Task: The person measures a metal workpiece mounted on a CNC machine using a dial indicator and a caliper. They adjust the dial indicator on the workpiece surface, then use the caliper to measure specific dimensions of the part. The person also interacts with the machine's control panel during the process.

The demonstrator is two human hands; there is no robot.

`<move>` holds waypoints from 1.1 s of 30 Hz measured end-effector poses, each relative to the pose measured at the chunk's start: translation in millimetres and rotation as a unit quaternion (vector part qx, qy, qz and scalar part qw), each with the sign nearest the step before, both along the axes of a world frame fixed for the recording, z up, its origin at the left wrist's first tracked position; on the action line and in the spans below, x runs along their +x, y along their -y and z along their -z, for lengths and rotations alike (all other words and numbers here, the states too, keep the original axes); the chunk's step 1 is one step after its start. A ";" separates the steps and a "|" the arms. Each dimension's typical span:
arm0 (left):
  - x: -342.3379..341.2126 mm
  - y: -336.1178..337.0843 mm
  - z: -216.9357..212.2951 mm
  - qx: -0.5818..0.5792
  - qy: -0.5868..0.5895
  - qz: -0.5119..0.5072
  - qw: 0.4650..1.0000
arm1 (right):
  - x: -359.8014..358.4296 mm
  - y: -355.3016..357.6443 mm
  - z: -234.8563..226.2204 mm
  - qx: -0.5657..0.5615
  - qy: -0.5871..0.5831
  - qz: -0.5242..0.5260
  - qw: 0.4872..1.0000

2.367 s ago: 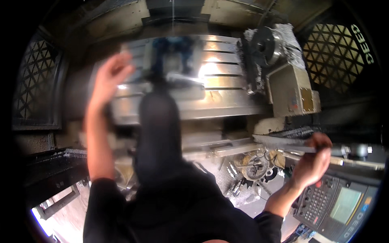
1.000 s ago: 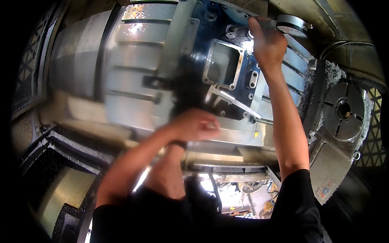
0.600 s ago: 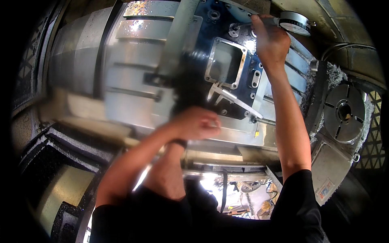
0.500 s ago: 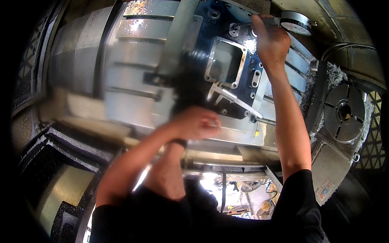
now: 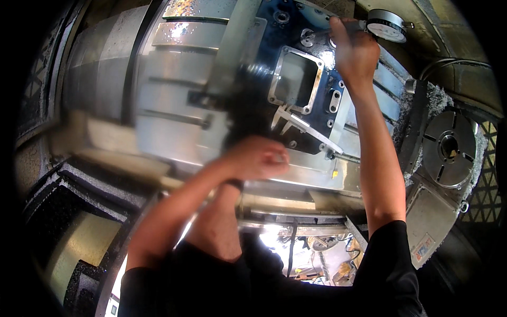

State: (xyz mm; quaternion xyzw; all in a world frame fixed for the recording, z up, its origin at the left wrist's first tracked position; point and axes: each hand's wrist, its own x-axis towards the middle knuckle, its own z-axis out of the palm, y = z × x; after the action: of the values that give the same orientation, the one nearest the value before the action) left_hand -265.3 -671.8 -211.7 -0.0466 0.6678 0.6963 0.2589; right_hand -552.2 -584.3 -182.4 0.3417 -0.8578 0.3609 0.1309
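Silver dial gauge (image 5: 388, 25), far right: the right hand (image 5: 358, 55) grips it (measuring, seemingly; steadiness wanted next). Nearer, the left hand (image 5: 259, 158) curls loosely, contents unclear.

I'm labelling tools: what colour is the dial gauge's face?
The dial gauge's face is white; it shows best in the head view.

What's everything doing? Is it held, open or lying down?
Right hand: closed around the gauge.
Gauge: held, dial sticking out.
Left hand: half-curled; blurry, can't tell if empty.
Caliper: lying on the plate, jaws apart.
Square frame: open in the middle.
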 end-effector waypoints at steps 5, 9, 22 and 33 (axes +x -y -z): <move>0.3 -0.7 2.3 0.006 0.000 -0.004 1.000 | -3.8 0.7 -0.7 0.009 0.016 0.013 1.000; 0.8 -1.1 1.8 0.017 0.009 -0.008 1.000 | -6.5 3.4 -5.2 0.035 0.014 0.008 0.999; 0.5 -2.0 3.8 0.001 -0.003 -0.009 1.000 | -19.3 10.9 -14.5 0.009 0.112 0.027 0.993; 1.1 -2.3 6.7 0.006 0.017 0.002 1.000 | -20.8 15.7 -15.6 0.070 0.081 0.032 0.994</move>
State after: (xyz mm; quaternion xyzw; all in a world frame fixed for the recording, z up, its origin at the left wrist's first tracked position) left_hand -264.2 -669.5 -218.4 -0.0555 0.6594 0.6987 0.2718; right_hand -573.0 -600.0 -166.8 0.2915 -0.8994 0.3223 0.0482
